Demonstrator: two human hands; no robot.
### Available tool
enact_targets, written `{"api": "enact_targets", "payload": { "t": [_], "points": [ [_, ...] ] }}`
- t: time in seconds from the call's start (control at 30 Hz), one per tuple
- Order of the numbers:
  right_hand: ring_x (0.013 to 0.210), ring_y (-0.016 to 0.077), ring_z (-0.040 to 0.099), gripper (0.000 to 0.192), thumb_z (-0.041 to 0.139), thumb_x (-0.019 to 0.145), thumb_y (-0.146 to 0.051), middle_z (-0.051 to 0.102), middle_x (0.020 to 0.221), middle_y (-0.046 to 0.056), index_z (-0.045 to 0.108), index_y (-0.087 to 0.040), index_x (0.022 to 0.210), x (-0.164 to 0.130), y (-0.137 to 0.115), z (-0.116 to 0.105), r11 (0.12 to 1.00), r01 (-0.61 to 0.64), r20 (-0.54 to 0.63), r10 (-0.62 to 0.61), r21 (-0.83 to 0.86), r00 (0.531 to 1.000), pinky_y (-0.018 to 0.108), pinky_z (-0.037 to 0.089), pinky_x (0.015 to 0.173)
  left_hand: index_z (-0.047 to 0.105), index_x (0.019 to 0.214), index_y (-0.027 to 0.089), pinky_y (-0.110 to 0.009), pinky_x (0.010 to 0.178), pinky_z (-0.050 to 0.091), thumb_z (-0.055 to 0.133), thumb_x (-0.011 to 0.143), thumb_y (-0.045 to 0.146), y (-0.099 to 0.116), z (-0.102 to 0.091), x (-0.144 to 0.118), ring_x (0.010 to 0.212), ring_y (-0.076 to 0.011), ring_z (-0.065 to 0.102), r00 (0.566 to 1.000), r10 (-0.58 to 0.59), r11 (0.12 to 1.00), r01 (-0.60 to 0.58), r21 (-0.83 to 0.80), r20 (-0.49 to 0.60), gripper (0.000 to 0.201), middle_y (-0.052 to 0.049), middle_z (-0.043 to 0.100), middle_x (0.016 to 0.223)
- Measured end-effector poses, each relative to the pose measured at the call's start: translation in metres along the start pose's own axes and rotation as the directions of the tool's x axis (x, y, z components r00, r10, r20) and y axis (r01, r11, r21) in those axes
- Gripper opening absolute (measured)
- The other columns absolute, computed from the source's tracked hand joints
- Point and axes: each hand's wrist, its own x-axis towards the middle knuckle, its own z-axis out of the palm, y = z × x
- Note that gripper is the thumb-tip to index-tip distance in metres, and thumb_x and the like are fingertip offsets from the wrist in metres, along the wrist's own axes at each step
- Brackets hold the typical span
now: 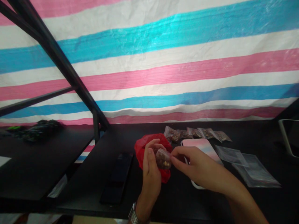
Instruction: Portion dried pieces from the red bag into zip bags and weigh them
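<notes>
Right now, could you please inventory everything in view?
Filled clear pouch: one, brown contents, centre.
Crumpled plastic bag: one, red, behind pouch.
Small filled pouches: about five, brown, rear.
Rounded slab: one, pink-blue, centre right.
Flat plastic pouches: uncountable, clear, right.
Rectangular slab: one, black, left of bag.
Angular frame: one, pale, right edge.
Tangled bundle: one, dark green, left.
Flat sheet: one, white, left edge.
Translucent film: one, lower left.
Striped plastic sheeting: one, pink/blue/white, background.
Metal framework: one, black, left.
Tabletops: two, black, foreground.
Wristwatch: one, silver, left wrist.
Left hand: one, holding pouch.
Right hand: one, pinching pouch.

L hand (pixel 151 168), R hand (pixel 195 165) bare; slvr metal-link watch (pixel 133 214) L wrist (pixel 144 205).
</notes>
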Motion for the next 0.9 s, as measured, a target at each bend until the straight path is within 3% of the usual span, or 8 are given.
{"api": "enact_targets", "payload": {
  "t": [0.07, 0.17, 0.33, 0.5, 0.6, 0.73, 0.83, 0.9],
  "points": [
    [0.064, 0.0152, 0.058, 0.022, 0.061, 0.099, -0.028, 0.071, 0.073, -0.001, 0.074, -0.022, 0.082, 0.002, -0.003, -0.001, 1.000, 0.007, -0.144, -0.010, -0.017, 0.990, 0.027, 0.041, 0.058, 0.070, 0.119, 0.023, -0.032, 0.086, 0.061, 0.048, 0.105, 0.070, -0.002, -0.002, 0.003, 0.100, -0.0215, 0.073, 0.999, 0.027, 0.999, -0.028, -0.034, -0.039, 0.053, -0.008, 0.075, 0.110],
    [0.065, 0.0159, 0.058, 0.020, 0.061, 0.096, -0.028, 0.068, 0.072, 0.000, 0.073, -0.022, 0.081, 0.006, -0.005, -0.004, 0.998, 0.040, -0.390, -0.052, -0.040, 0.919, 0.028, 0.042, 0.060, 0.070, 0.117, 0.024, -0.035, 0.098, 0.059, 0.054, 0.103, 0.069, -0.003, -0.005, 0.006, 0.111, -0.0235, 0.072, 0.998, 0.043, 0.999, -0.045, -0.030, -0.041, 0.050, -0.009, 0.074, 0.119],
    [0.066, 0.0159, 0.060, 0.024, 0.059, 0.097, -0.036, 0.067, 0.070, -0.001, 0.069, -0.023, 0.079, 0.006, -0.004, -0.008, 0.995, 0.081, -0.355, -0.053, 0.064, 0.933, 0.028, 0.045, 0.062, 0.070, 0.118, 0.025, -0.035, 0.103, 0.055, 0.062, 0.102, 0.060, -0.002, -0.007, 0.005, 0.114, -0.0229, 0.069, 0.999, 0.046, 0.999, -0.046, 0.012, -0.026, 0.040, -0.007, 0.072, 0.121],
    [0.064, 0.0158, 0.059, 0.022, 0.060, 0.096, -0.033, 0.069, 0.070, -0.001, 0.068, -0.023, 0.078, 0.002, -0.004, -0.004, 0.999, 0.041, -0.278, -0.044, -0.015, 0.959, 0.028, 0.042, 0.060, 0.071, 0.123, 0.024, -0.037, 0.100, 0.056, 0.052, 0.105, 0.064, 0.000, -0.009, 0.003, 0.111, -0.0242, 0.071, 1.000, -0.001, 1.000, 0.001, 0.008, 0.001, 0.047, -0.009, 0.073, 0.123],
    [0.061, 0.0154, 0.056, 0.024, 0.059, 0.097, -0.033, 0.067, 0.068, -0.001, 0.069, -0.023, 0.078, 0.001, -0.004, -0.003, 0.999, 0.018, -0.315, -0.033, -0.051, 0.949, 0.028, 0.040, 0.057, 0.073, 0.123, 0.023, -0.036, 0.096, 0.058, 0.053, 0.103, 0.068, 0.004, -0.008, 0.002, 0.108, -0.0250, 0.072, 0.998, -0.042, 0.999, 0.041, 0.022, 0.043, 0.053, -0.009, 0.076, 0.118],
    [0.061, 0.0154, 0.056, 0.025, 0.059, 0.095, -0.034, 0.066, 0.067, -0.001, 0.070, -0.023, 0.077, 0.001, -0.003, -0.006, 0.998, 0.030, -0.340, -0.045, -0.048, 0.939, 0.028, 0.042, 0.058, 0.077, 0.102, 0.021, -0.028, 0.082, 0.059, 0.061, 0.101, 0.066, 0.008, -0.001, 0.002, 0.089, -0.0200, 0.072, 0.988, -0.057, 0.996, 0.047, 0.069, 0.146, 0.048, -0.004, 0.077, 0.096],
    [0.062, 0.0160, 0.059, 0.025, 0.061, 0.094, -0.039, 0.068, 0.068, 0.000, 0.072, -0.023, 0.078, 0.001, 0.006, -0.018, 0.999, 0.012, -0.361, -0.025, -0.037, 0.932, 0.028, 0.044, 0.059, 0.075, 0.094, 0.021, -0.023, 0.070, 0.055, 0.061, 0.103, 0.058, 0.007, 0.003, 0.003, 0.075, -0.0155, 0.067, 0.981, -0.045, 0.996, 0.028, 0.088, 0.189, 0.040, -0.001, 0.073, 0.083],
    [0.065, 0.0176, 0.063, 0.025, 0.062, 0.093, -0.042, 0.071, 0.072, 0.001, 0.072, -0.023, 0.081, 0.000, 0.020, -0.031, 0.999, -0.018, -0.417, 0.004, -0.030, 0.909, 0.028, 0.048, 0.061, 0.075, 0.095, 0.021, -0.022, 0.071, 0.055, 0.058, 0.106, 0.050, 0.005, 0.003, 0.003, 0.076, -0.0149, 0.068, 0.987, 0.007, 0.991, -0.029, 0.131, 0.161, 0.035, -0.002, 0.074, 0.084]
  ]
}}
